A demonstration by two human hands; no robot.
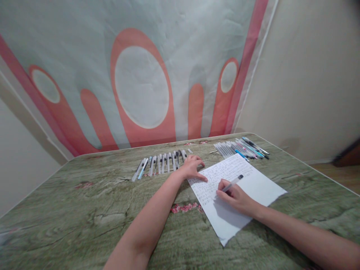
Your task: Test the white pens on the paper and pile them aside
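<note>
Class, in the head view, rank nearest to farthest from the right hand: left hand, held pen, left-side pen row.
1. Held pen: in the right hand.
2. Left hand: at the paper's left edge.
3. Left-side pen row: farthest left.

Paper [257, 182] on tbl [70, 213], pen row [168, 162] L, pen cluster [241, 147] behind.

An indoor room, probably in a home: plain walls [298, 86] meet a wood-look floor [332, 169], and a wrinkled hanging [180, 41] with bold coral shapes covers the far side. The worktop [70, 210], printed with wood grain and pink blossoms, serves as a desk, bearing pens [168, 163] and paper [257, 187].
</note>
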